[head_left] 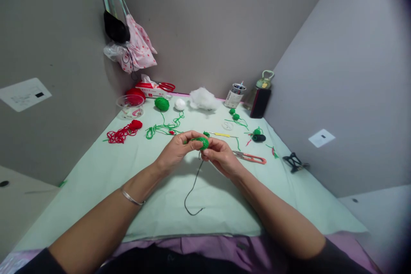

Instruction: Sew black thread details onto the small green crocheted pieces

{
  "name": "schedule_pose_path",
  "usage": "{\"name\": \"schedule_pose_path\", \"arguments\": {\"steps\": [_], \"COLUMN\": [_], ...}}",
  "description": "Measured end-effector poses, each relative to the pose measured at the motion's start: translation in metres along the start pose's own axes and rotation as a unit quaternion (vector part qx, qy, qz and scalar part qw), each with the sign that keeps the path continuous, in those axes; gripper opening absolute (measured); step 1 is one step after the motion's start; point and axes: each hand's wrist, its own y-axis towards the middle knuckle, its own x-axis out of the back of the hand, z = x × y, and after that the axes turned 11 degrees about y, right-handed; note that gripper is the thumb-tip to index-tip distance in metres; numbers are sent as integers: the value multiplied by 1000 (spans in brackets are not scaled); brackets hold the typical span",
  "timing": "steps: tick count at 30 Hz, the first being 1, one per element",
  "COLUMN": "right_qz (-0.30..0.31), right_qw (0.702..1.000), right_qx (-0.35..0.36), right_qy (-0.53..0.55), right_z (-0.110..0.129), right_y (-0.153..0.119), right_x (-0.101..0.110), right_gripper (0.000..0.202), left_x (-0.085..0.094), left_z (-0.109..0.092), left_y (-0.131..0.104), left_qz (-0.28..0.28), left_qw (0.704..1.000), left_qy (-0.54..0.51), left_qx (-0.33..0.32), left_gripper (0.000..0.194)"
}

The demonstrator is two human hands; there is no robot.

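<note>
A small rounded green crocheted piece is held above the middle of the table. My left hand pinches it from the left, thumb in front and fingers behind. From the right, my right hand closes its thumb and fingers on the piece's lower edge; whether a needle is also in them I cannot tell. A dark strand of yarn hangs below the fingers, its loose end on the pale cloth. Just behind the hands lies a crochet hook with a yellow handle. Orange-handled thread snips rest beside my right hand.
Red yarn, a clear tub, a green yarn ball, a white ball and stuffing line the left and back. At right stand a pen can, a phone and a black clip. Walls enclose the table.
</note>
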Motion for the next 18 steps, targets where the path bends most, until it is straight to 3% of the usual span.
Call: {"name": "schedule_pose_path", "arguments": {"steps": [5, 11, 15, 18], "right_qz": [-7, -16, -22, -43], "right_qw": [1000, 1000, 999, 990], "right_qx": [2, -1, -29, -63], "right_qy": [3, -2, -33, -122], "right_z": [2, 4, 7, 11], "right_y": [-2, -3, -1, 2], "right_x": [-4, -5, 1, 11], "right_gripper": [25, 24, 29, 34], "left_x": [-1, -2, 7, 21], "left_z": [-1, -3, -2, 7], "left_y": [-1, -2, 0, 5], "left_qz": [11, -23, -51, -74], "left_qw": [1000, 998, 984, 957], "left_qy": [9, 64, 168, 279], "left_qx": [-7, 5, 14, 30], "left_gripper": [20, 25, 28, 27]}}
